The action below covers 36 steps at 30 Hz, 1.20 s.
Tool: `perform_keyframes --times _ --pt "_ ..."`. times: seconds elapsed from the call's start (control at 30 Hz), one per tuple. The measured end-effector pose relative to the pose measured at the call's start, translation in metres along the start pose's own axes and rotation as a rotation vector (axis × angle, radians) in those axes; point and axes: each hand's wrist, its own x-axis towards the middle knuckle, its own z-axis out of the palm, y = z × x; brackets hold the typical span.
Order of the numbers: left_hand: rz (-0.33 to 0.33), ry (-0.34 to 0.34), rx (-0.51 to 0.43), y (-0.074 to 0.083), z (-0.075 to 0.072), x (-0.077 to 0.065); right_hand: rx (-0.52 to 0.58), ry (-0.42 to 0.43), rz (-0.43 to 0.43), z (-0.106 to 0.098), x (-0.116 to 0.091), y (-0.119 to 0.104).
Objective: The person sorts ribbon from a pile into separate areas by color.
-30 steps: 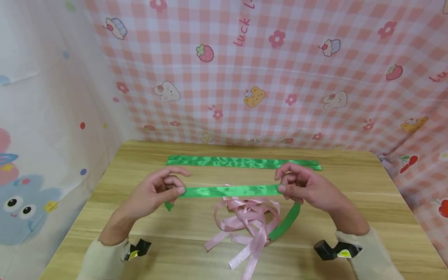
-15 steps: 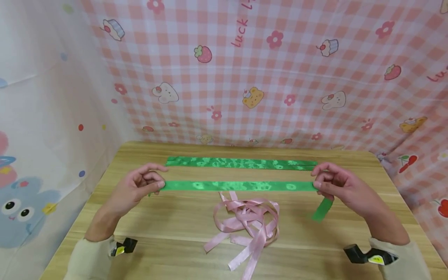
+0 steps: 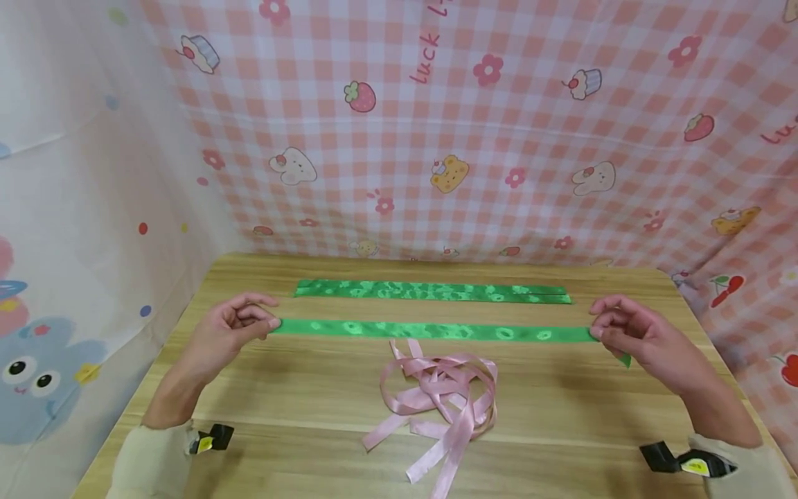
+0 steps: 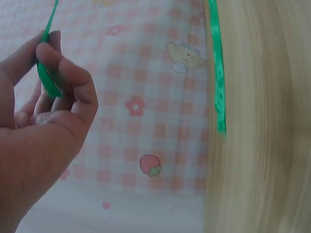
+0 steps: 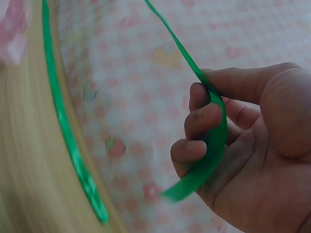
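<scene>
A green satin ribbon (image 3: 436, 331) is stretched nearly straight between my two hands, raised above the table. My left hand (image 3: 227, 333) pinches it between thumb and index finger; in the left wrist view a short tail of the green ribbon (image 4: 47, 80) curls inside the palm. At the other end, my right hand (image 3: 642, 339) pinches the ribbon the same way, and the loose end (image 5: 194, 179) hangs past the fingers in the right wrist view. Behind it, green ribbon strips (image 3: 430, 290) lie flat side by side along the far part of the table.
A loose tangle of pink satin ribbon (image 3: 458, 409) lies on the wooden table (image 3: 312, 443), nearer the front. A pink checked cloth (image 3: 399, 138) hangs behind the table's back edge, and a white printed cloth (image 3: 75, 173) hangs at the left.
My hands have moved apart, the left going left and the right going farther right. The stretch of green ribbon between them has lengthened, and the tail beyond my right hand has shortened.
</scene>
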Motion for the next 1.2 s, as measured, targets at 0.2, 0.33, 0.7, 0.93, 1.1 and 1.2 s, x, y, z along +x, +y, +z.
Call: perform_keyframes --times 0.2,0.33,0.7,0.93,1.1,1.2 --pt "-0.072 0.034 0.011 -0.011 -0.009 0.003 -0.041 0.107 0.095 -0.019 -0.006 0.021" --pt "-0.118 0.028 0.015 -0.027 -0.012 0.007 0.013 0.130 0.109 -0.028 -0.011 0.041" --pt "-0.310 0.093 0.051 -0.072 -0.015 0.025 -0.066 0.239 0.269 -0.027 -0.005 0.087" --pt "-0.403 0.178 0.078 -0.086 -0.016 0.040 -0.259 0.346 0.312 -0.019 0.011 0.101" --pt "-0.411 0.203 0.004 -0.098 -0.016 0.051 -0.293 0.388 0.304 -0.017 0.019 0.114" --pt "-0.406 0.225 -0.044 -0.105 -0.015 0.058 -0.323 0.422 0.324 -0.018 0.026 0.120"
